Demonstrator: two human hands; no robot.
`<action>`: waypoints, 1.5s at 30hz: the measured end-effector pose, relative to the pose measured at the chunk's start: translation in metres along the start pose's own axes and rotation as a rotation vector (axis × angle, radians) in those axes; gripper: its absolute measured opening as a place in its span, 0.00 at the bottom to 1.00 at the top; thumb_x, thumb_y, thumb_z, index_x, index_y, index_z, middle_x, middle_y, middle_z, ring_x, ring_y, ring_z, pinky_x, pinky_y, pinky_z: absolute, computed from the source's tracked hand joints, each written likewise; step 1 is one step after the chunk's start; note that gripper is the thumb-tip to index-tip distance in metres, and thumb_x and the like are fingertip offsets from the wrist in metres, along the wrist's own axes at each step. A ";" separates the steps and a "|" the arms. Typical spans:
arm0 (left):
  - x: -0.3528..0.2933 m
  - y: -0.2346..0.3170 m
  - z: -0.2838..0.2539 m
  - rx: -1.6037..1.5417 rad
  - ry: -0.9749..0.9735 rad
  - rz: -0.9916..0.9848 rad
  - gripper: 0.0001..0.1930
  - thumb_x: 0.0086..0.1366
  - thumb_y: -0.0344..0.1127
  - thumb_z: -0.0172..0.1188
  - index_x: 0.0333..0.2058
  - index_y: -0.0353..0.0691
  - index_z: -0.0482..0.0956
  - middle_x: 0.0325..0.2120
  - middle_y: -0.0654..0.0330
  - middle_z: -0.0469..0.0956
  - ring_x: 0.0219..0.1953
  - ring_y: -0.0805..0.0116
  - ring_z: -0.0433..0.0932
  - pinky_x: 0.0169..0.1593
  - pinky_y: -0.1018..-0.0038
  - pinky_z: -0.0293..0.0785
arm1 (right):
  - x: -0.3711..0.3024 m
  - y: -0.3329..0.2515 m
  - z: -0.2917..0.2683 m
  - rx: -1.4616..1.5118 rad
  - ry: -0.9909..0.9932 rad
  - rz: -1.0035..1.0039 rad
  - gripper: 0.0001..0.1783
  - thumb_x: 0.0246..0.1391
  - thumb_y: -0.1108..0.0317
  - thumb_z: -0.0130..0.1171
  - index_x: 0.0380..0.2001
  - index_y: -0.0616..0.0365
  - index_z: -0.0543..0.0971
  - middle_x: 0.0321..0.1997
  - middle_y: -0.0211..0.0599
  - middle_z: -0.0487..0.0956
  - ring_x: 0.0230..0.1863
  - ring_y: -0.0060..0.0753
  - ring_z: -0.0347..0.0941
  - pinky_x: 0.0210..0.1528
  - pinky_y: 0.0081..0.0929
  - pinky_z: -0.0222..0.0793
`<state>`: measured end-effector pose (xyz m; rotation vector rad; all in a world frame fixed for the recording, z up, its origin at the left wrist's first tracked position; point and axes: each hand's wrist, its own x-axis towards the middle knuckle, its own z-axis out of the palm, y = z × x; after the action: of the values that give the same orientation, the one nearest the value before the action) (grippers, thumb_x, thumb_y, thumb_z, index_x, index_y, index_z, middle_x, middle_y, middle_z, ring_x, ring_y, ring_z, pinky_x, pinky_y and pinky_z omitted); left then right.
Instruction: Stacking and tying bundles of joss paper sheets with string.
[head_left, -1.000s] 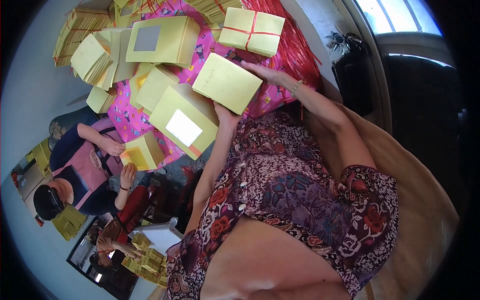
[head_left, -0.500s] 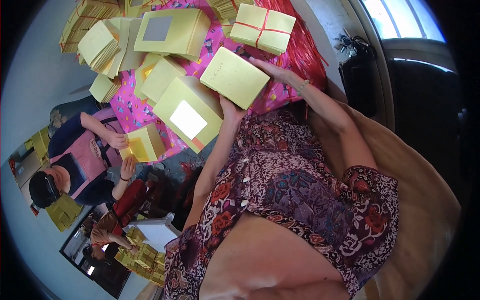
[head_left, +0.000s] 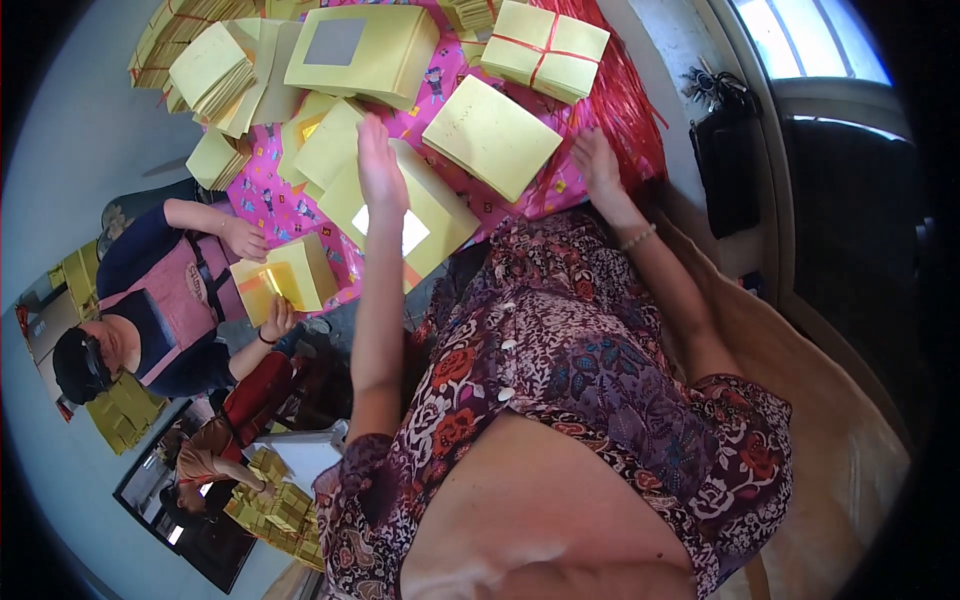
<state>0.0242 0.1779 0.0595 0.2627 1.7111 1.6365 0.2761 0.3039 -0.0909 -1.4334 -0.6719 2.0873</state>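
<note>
A thick stack of pale yellow paper sheets lies on the pink patterned tablecloth between my hands, touched by neither. My left hand is raised over a yellow sheet with a white rectangle, fingers stretched out and nothing in them. To the right of the stack, near the red plastic strings, my right hand is also free, its fingers extended. Beyond the stack sits a yellow paper bundle tied crosswise with red string.
A large paper stack with a grey rectangle and leaning piles cover the far left. At left, a co-worker in a pink apron handles yellow sheets. Further back, another person reaches over yellow bundles.
Both my hands have let go of the paper stack, which now rests on the table. My left hand moved left and up, my right hand slightly right. The co-worker's upper hand lifted off the sheets.
</note>
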 end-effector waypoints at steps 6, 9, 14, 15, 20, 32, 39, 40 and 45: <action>0.105 -0.015 -0.002 0.243 -0.427 -0.335 0.41 0.71 0.62 0.34 0.67 0.30 0.43 0.69 0.48 0.44 0.71 0.56 0.44 0.71 0.62 0.40 | -0.035 0.044 0.019 0.353 0.043 0.437 0.47 0.61 0.34 0.38 0.67 0.63 0.52 0.67 0.46 0.59 0.63 0.45 0.58 0.66 0.46 0.50; 0.118 -0.044 0.002 0.216 -0.684 -0.555 0.41 0.68 0.66 0.37 0.65 0.35 0.56 0.63 0.50 0.62 0.65 0.63 0.60 0.67 0.68 0.56 | -0.042 0.036 0.042 0.380 -0.037 0.550 0.50 0.58 0.29 0.33 0.68 0.61 0.50 0.67 0.45 0.58 0.64 0.47 0.57 0.66 0.49 0.48; 0.109 -0.050 0.017 0.442 -0.675 -0.559 0.38 0.68 0.66 0.40 0.62 0.38 0.65 0.56 0.54 0.72 0.57 0.67 0.72 0.57 0.70 0.70 | -0.040 0.026 0.057 0.548 -0.026 0.618 0.48 0.59 0.28 0.25 0.68 0.55 0.53 0.70 0.44 0.57 0.70 0.49 0.50 0.69 0.54 0.44; 0.105 -0.050 0.019 0.455 -0.673 -0.572 0.38 0.68 0.66 0.40 0.61 0.38 0.65 0.56 0.55 0.72 0.55 0.67 0.73 0.56 0.70 0.71 | -0.041 0.026 0.057 0.570 -0.092 0.566 0.46 0.60 0.29 0.23 0.67 0.54 0.55 0.70 0.42 0.58 0.71 0.47 0.50 0.70 0.53 0.44; 0.099 -0.050 0.017 0.474 -0.682 -0.604 0.39 0.67 0.67 0.41 0.61 0.37 0.65 0.55 0.56 0.73 0.52 0.68 0.76 0.52 0.71 0.75 | -0.037 0.036 0.063 0.583 -0.271 0.364 0.44 0.61 0.30 0.20 0.66 0.50 0.61 0.69 0.35 0.62 0.69 0.41 0.56 0.71 0.47 0.46; 0.102 -0.060 0.007 0.441 -0.664 -0.673 0.39 0.67 0.66 0.42 0.62 0.39 0.65 0.56 0.56 0.72 0.52 0.69 0.75 0.52 0.71 0.73 | -0.045 0.045 0.065 0.571 -0.216 0.317 0.44 0.62 0.31 0.20 0.64 0.54 0.63 0.67 0.36 0.65 0.67 0.41 0.60 0.68 0.44 0.53; 0.102 -0.062 0.002 0.445 -0.660 -0.696 0.39 0.67 0.66 0.42 0.62 0.39 0.64 0.56 0.56 0.72 0.53 0.69 0.74 0.53 0.71 0.73 | -0.054 0.040 0.071 0.622 -0.189 0.383 0.47 0.61 0.30 0.15 0.65 0.54 0.62 0.68 0.37 0.64 0.68 0.42 0.59 0.69 0.43 0.53; 0.104 -0.063 0.004 0.447 -0.659 -0.698 0.39 0.67 0.66 0.42 0.62 0.39 0.64 0.56 0.56 0.72 0.53 0.69 0.74 0.53 0.71 0.72 | -0.054 0.042 0.071 0.628 -0.197 0.393 0.48 0.60 0.29 0.14 0.65 0.54 0.61 0.68 0.37 0.64 0.68 0.42 0.59 0.69 0.42 0.52; 0.103 -0.063 0.002 0.455 -0.643 -0.710 0.39 0.67 0.66 0.42 0.63 0.39 0.64 0.57 0.56 0.71 0.54 0.68 0.74 0.54 0.71 0.72 | -0.058 0.040 0.075 0.598 -0.177 0.375 0.49 0.58 0.28 0.12 0.66 0.53 0.60 0.68 0.37 0.63 0.68 0.43 0.58 0.70 0.44 0.51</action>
<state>-0.0259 0.2316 -0.0365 0.3070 1.4049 0.5501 0.2178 0.2277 -0.0537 -1.0913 0.1868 2.4310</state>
